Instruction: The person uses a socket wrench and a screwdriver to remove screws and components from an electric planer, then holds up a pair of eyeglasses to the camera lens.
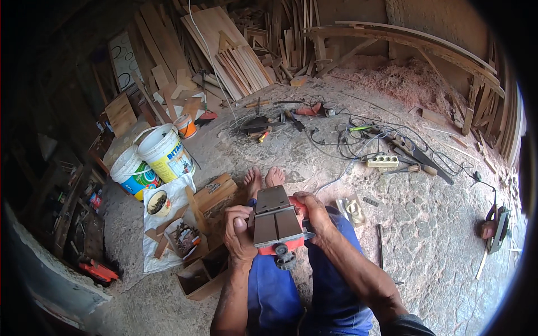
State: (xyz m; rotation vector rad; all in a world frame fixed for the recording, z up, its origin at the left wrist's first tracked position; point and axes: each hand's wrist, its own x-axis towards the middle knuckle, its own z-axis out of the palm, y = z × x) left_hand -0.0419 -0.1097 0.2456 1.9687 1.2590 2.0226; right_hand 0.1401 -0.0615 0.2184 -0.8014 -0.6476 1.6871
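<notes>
An electric hand planer [278, 225] lies upside down over my knees, its grey metal sole facing up and its red body showing at the sides. A dark round knob [284, 259] sticks out at its near end. My left hand [240, 231] grips the planer's left side, thumb up against the edge. On the other side my right hand [315, 215] is wrapped round the red body near its far right corner. The undersides of both hands' fingers are hidden by the tool.
Left of my legs stand an open wooden box [204, 273], a white sheet [152, 255] with wood pieces and a tub [159, 204], and large paint buckets [162, 147]. Ahead lie tangled cables and a power strip [382, 161]. A circular saw [496, 228] rests far right.
</notes>
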